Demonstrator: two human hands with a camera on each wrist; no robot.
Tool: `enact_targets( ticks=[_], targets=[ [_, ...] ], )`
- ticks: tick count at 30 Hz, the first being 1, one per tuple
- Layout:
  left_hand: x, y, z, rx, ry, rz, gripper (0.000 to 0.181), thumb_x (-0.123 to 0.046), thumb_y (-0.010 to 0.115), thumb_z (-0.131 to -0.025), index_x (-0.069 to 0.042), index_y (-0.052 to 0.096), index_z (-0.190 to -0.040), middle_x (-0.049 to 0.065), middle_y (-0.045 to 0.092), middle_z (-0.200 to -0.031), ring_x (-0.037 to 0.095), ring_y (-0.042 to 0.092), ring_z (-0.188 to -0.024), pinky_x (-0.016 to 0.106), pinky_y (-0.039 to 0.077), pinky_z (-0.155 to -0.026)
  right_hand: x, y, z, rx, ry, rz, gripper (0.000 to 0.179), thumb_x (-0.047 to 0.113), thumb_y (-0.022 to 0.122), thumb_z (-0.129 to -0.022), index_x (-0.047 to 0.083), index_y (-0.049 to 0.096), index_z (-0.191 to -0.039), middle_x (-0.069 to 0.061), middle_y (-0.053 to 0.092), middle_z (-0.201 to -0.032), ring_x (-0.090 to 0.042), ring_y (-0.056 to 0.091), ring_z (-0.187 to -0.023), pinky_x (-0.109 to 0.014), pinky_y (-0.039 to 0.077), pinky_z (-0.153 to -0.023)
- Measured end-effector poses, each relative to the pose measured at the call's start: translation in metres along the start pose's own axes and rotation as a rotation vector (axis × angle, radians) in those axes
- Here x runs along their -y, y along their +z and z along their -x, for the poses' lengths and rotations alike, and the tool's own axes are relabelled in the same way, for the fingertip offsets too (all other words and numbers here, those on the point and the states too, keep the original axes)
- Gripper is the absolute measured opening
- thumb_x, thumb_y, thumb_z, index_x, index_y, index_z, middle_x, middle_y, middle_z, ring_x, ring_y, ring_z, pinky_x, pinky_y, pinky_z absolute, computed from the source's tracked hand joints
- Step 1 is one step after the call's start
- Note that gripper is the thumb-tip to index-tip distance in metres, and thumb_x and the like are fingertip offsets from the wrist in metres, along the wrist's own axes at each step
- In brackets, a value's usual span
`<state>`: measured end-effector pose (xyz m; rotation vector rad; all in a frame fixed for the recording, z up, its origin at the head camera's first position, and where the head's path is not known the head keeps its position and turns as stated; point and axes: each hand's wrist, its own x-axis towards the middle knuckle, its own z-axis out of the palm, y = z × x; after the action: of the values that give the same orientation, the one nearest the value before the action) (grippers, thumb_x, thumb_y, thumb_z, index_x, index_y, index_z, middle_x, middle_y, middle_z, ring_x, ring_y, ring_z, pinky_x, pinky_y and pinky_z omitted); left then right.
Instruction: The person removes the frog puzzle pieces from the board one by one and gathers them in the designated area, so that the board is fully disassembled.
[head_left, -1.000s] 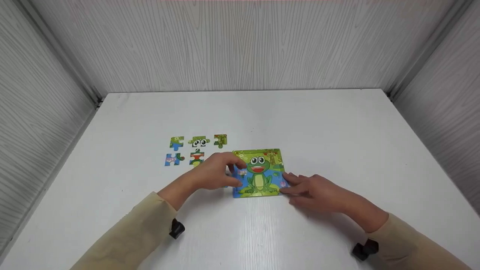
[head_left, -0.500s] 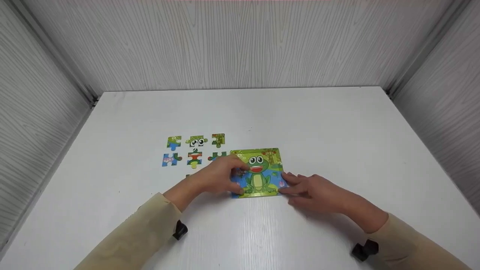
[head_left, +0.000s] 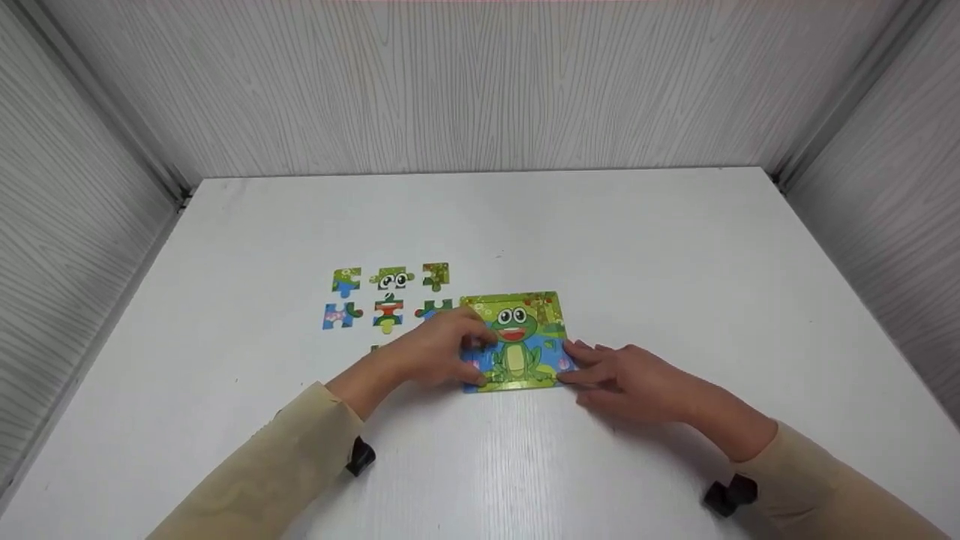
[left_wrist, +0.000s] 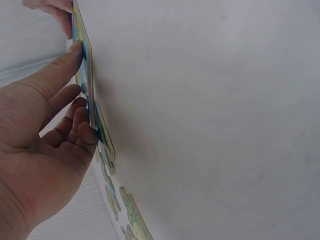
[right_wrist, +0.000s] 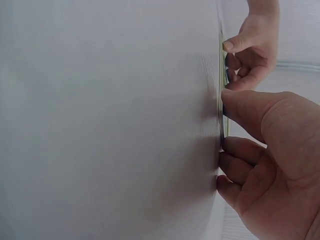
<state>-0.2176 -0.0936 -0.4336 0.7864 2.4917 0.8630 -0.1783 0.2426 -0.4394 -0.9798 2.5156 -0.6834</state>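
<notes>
A puzzle board [head_left: 517, 364] with a smiling green frog lies flat on the table. At its lower left my left hand [head_left: 431, 351] has thumb and index finger spread over the board and appears to pinch a blue puzzle piece [head_left: 475, 364], mostly hidden by the fingers. In the left wrist view, the other fingers of the left hand [left_wrist: 40, 140] bend at the board's edge. My right hand [head_left: 637, 382] holds the right side, thumb at the near corner and index finger along the edge. In the right wrist view its remaining fingers [right_wrist: 229, 187] rest on the table.
Loose frog puzzle pieces lie in rows left of the board, among them an eyes piece [head_left: 393, 279], a mouth piece [head_left: 388, 311] and a tree piece [head_left: 436, 276]. Some are partly hidden by the left hand. Pale panels [head_left: 480, 90] wall in the white table [head_left: 600, 225].
My left hand has moved slightly right and down onto the board's lower left, uncovering the middle row's right piece. The right hand stays at the board's right edge. The view shifts slightly.
</notes>
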Motion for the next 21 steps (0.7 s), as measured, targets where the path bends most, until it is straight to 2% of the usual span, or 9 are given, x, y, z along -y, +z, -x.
enact_targets(
  ticks=[5, 11, 21],
  targets=[
    [-0.0007, -0.0003, 0.0004, 0.020, 0.009, -0.019, 0.048, -0.023, 0.087, -0.090, -0.013, 0.073, -0.135, 0.002, 0.058, -0.131, 0.021, 0.054, -0.111, 0.041, 0.047, -0.101, 0.0001, -0.0005, 0.0003, 0.005, -0.004, 0.004, 0.042, 0.022, 0.070, -0.104, 0.021, 0.066, -0.146, -0.008, 0.040, -0.165, -0.035, 0.039, -0.151, -0.058, 0.040, -0.115],
    [-0.0024, -0.0025, -0.0006, 0.028, 0.033, -0.028, 0.045, -0.019, 0.087, -0.091, -0.010, 0.074, -0.133, 0.005, 0.059, -0.128, 0.023, 0.056, -0.109, 0.042, 0.048, -0.100, -0.0007, -0.0007, 0.0008, -0.001, 0.008, 0.008, 0.044, 0.021, 0.071, -0.103, 0.023, 0.065, -0.147, -0.005, 0.040, -0.166, -0.033, 0.039, -0.152, -0.057, 0.040, -0.116],
    [-0.0065, -0.0028, -0.0017, 0.062, -0.011, -0.074, 0.046, -0.022, 0.084, -0.094, -0.014, 0.072, -0.138, 0.004, 0.056, -0.135, 0.021, 0.055, -0.113, 0.041, 0.047, -0.103, -0.0010, 0.0008, -0.0001, 0.006, 0.023, -0.017, 0.044, 0.021, 0.072, -0.103, 0.024, 0.065, -0.146, -0.004, 0.039, -0.166, -0.032, 0.037, -0.153, -0.057, 0.039, -0.116]
  ],
)
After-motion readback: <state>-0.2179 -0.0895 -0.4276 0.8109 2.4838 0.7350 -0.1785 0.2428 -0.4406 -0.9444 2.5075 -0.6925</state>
